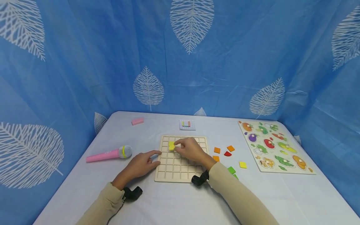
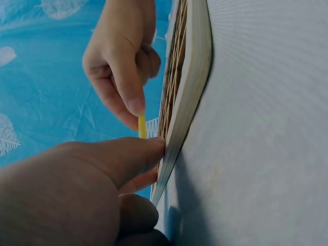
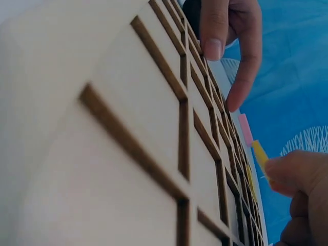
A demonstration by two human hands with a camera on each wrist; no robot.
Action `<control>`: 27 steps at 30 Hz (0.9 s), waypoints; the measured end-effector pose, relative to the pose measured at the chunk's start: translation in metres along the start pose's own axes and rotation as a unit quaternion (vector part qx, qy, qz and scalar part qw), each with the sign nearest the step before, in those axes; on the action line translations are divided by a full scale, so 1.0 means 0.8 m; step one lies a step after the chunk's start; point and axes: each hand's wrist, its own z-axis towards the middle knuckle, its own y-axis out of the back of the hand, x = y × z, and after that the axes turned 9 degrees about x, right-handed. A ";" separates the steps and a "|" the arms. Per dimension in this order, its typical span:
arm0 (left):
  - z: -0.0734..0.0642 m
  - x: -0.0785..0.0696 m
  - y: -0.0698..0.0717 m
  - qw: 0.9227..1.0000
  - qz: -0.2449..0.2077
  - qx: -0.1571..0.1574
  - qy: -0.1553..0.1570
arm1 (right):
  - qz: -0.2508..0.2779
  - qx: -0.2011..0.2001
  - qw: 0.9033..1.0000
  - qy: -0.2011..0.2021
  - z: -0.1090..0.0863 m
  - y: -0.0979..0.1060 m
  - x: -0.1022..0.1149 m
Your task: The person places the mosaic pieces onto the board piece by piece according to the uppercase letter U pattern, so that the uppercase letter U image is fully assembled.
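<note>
A square wooden grid board (image 1: 168,170) lies on the table in the head view. My right hand (image 1: 191,149) is over its upper left part, pinching a yellow square tile (image 3: 260,156) between thumb and index finger. The tile stands tilted above the grid in the right wrist view. Another yellow tile (image 1: 171,143) sits in the grid just beyond it. At the board's left edge is my left hand (image 1: 143,164), thumb and index finger spread and touching the edge. Its thumb (image 2: 138,154) lies against the wooden side in the left wrist view.
Right of the board are several orange tiles (image 1: 217,150), a red piece (image 1: 227,153), green tiles (image 1: 231,170) and a yellow tile (image 1: 242,164). Farther right lies a vegetable puzzle (image 1: 264,167). A pattern card (image 1: 192,125), pink block (image 1: 137,121) and toy microphone (image 1: 105,155) surround the board.
</note>
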 end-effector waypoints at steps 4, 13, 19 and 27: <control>0.000 0.000 0.000 1.000 0.000 -0.003 -0.002 | 0.005 -0.004 1.000 -0.002 0.006 -0.006 -0.008; 0.000 -0.002 0.001 1.000 0.001 -0.001 -0.005 | -0.004 -0.006 1.000 -0.011 0.009 -0.011 -0.008; -0.001 -0.001 0.001 1.000 -0.001 -0.001 -0.003 | -0.010 -0.003 1.000 -0.011 0.009 -0.015 -0.007; -0.001 -0.002 0.002 1.000 -0.001 0.002 0.002 | -0.010 -0.010 1.000 -0.015 0.009 -0.017 -0.006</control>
